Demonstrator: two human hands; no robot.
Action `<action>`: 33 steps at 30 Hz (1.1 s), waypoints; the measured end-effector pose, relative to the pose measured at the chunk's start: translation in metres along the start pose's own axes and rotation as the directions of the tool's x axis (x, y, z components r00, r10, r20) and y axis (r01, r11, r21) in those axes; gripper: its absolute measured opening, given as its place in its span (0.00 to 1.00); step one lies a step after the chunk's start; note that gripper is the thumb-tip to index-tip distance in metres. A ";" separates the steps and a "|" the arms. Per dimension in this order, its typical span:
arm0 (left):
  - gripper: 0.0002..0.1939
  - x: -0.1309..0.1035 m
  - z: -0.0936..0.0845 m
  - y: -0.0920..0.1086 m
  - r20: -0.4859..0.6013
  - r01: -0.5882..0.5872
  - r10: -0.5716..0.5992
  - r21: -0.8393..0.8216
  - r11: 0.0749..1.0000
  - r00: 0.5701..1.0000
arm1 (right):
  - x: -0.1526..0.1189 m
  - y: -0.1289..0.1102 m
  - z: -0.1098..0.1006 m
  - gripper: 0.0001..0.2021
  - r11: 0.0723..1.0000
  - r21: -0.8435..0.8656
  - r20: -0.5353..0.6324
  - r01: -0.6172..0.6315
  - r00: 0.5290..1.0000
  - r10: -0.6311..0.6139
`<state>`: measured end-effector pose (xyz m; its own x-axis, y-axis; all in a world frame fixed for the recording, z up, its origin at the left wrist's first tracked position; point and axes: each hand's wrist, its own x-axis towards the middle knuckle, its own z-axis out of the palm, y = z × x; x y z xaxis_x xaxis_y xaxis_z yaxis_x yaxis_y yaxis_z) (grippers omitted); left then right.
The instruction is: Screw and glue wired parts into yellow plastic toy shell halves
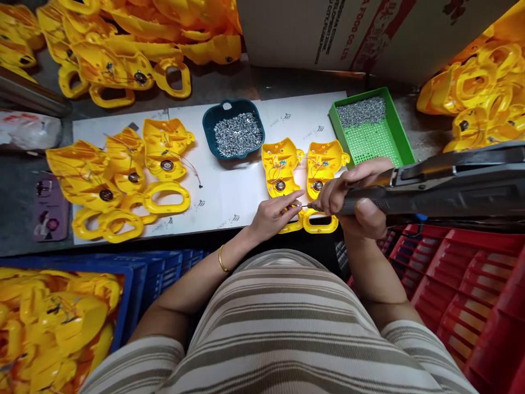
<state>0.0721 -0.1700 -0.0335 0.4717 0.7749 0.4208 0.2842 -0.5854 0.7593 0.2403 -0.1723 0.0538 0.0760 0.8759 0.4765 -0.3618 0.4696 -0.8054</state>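
Note:
My right hand [356, 191] is wrapped around a dark electric screwdriver [443, 186], which lies nearly level with its bit pointing left. The bit's tip meets the fingertips of my left hand [274, 216]. Those fingers are pinched together, and whatever small piece they hold is too tiny to make out. Beneath the hands lie two yellow plastic shell halves with loop handles, the left shell [279, 150] and the right shell [324, 150], open side up. Each has wires, a small green board and a round speaker inside. My left hand partly covers the left shell's handle.
A dark teal basket [211, 143] and a green tray [391, 148] hold small metal screws. More yellow shells [166, 137] lie at left; heaps [123, 60] sit behind. A carton [295, 33] stands at the back. Blue crate [139, 284] left, red crates [459, 273] right.

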 end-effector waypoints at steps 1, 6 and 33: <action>0.19 0.001 -0.001 0.000 0.004 -0.010 0.010 0.001 1.000 1.000 | 0.000 0.001 0.000 0.09 1.000 0.008 0.001 0.003 1.000 -0.003; 0.20 0.001 -0.002 0.003 0.020 -0.045 0.045 0.001 0.999 0.999 | -0.001 0.004 0.001 0.09 1.000 0.001 -0.004 -0.007 1.000 0.007; 0.43 -0.025 -0.008 -0.017 -0.179 0.295 -0.243 0.382 0.876 0.953 | 0.011 0.038 -0.014 0.15 0.985 -0.155 -0.009 0.076 0.997 -0.078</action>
<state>0.0489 -0.1773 -0.0534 0.2315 0.9237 0.3054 0.7066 -0.3754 0.5998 0.2400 -0.1433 0.0235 0.1120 0.8374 0.5349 -0.2062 0.5462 -0.8119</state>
